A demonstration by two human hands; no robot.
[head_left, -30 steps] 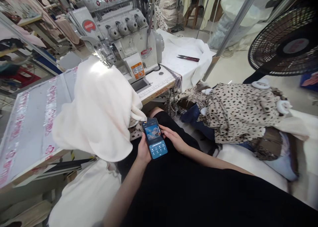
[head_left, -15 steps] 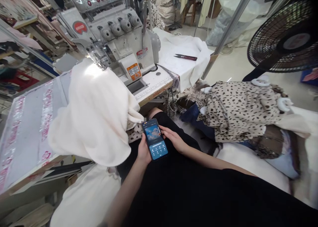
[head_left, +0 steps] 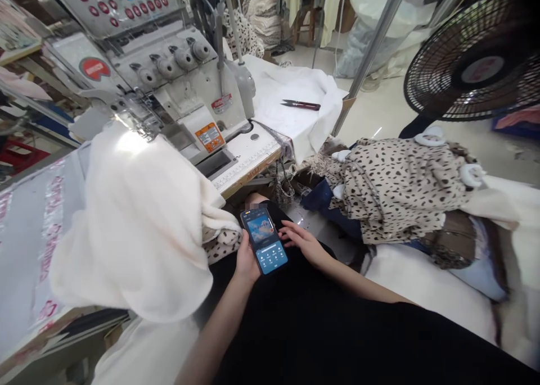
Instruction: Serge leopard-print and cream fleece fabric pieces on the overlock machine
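Observation:
A smartphone (head_left: 265,240) with a lit screen is held over my lap by my left hand (head_left: 247,259), which wraps its left and lower side. My right hand (head_left: 302,242) hovers just right of the phone, fingers stretched out and a little apart, holding nothing. Left of the phone, a cream fleece cloth (head_left: 139,222) with a spotted side drapes from under the needle area of the overlock sewing machine (head_left: 181,87) down toward my lap.
Thread snips (head_left: 300,104) lie on white fabric (head_left: 278,84) right of the machine. Spotted garments (head_left: 396,182) are piled at my right, with a black fan (head_left: 468,64) behind them. A plastic-covered table surface (head_left: 25,250) extends left. A metal post (head_left: 371,53) stands beyond the machine table.
My right hand has moved off the phone's right edge and its fingers have spread. The view has shifted, with the machine now nearer the left. My left hand still holds the phone.

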